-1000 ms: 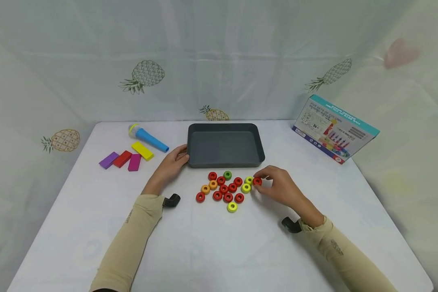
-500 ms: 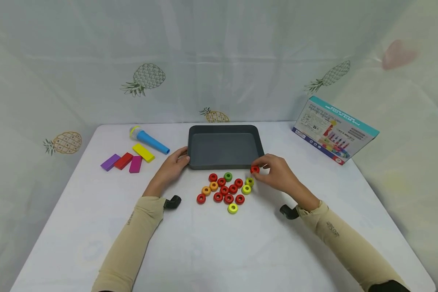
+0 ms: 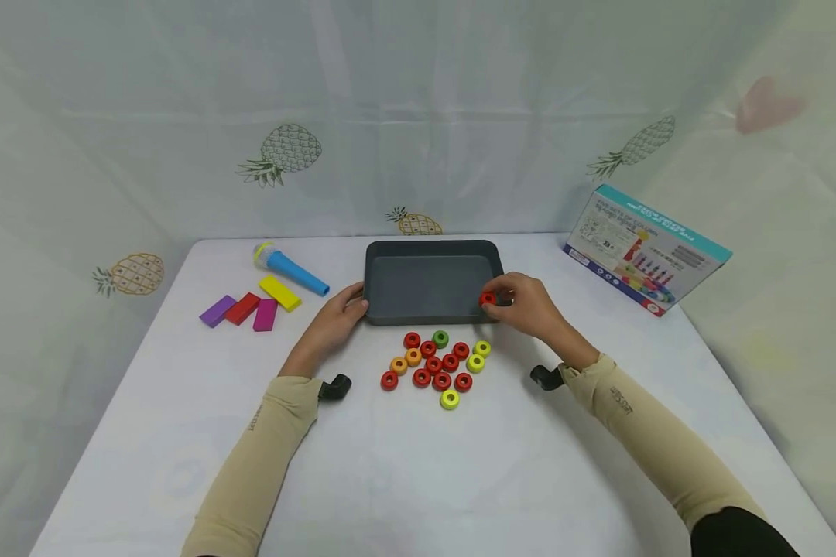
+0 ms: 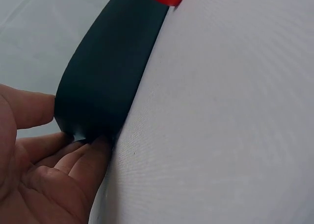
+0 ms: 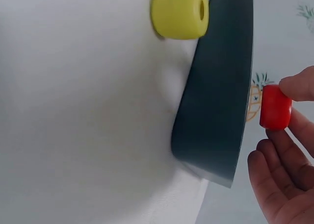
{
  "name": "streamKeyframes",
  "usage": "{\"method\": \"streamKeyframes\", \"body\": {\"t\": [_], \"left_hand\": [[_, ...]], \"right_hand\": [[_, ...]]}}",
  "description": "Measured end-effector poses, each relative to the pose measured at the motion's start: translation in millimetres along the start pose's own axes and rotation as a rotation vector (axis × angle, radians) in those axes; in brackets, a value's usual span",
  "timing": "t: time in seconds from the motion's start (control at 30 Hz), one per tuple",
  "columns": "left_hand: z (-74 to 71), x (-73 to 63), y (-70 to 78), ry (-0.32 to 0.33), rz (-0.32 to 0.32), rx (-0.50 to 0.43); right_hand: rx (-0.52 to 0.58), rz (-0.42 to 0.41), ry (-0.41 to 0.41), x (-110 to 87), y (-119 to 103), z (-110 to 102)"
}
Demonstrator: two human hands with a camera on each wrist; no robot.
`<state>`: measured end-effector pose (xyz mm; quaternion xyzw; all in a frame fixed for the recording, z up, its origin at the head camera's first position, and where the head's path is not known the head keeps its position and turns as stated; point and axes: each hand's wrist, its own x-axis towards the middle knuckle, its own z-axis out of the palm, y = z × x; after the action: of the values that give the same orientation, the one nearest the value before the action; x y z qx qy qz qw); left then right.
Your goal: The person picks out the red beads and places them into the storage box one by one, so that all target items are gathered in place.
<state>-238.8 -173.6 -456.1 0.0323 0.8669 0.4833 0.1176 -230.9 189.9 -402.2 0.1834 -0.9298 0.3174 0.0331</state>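
A shallow dark grey tray point(image 3: 428, 280) lies at the back middle of the white table. My left hand point(image 3: 330, 329) holds its front left corner; in the left wrist view the thumb point(image 4: 35, 109) presses near the rim while the other fingers curl at the base. Between thumb and fingers my right hand point(image 3: 532, 309) pinches a red ring-shaped bead point(image 5: 275, 107). That bead overlaps the tray's front right corner in the head view and shows beyond the rim in the right wrist view. In front of the tray lie loose beads: several red, a green bead point(image 3: 440, 339), two orange and three yellow.
Behind my left hand lie a blue toy microphone point(image 3: 294, 271) and a yellow block point(image 3: 279, 293). Purple, red and magenta blocks point(image 3: 265, 315) lie further left. A printed cardboard box point(image 3: 644, 251) stands at the right rear, before a pineapple-patterned cloth.
My right hand has lifted the red bead from beside the yellow beads and carried it away from me to the tray's right front corner. The left hand stays at the tray.
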Motion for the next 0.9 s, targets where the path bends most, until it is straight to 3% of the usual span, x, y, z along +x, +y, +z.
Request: {"method": "streamKeyframes", "body": {"t": [0.33,0.9], "left_hand": [[0.8,-2.6,4.7,-0.01,-0.004,0.029],[1.2,-0.9,-1.0,-0.01,0.026,0.027]], "right_hand": [[-0.003,0.063,-0.077,18.5,6,8],[-0.058,0.057,-0.119,29.1,11,18]]}}
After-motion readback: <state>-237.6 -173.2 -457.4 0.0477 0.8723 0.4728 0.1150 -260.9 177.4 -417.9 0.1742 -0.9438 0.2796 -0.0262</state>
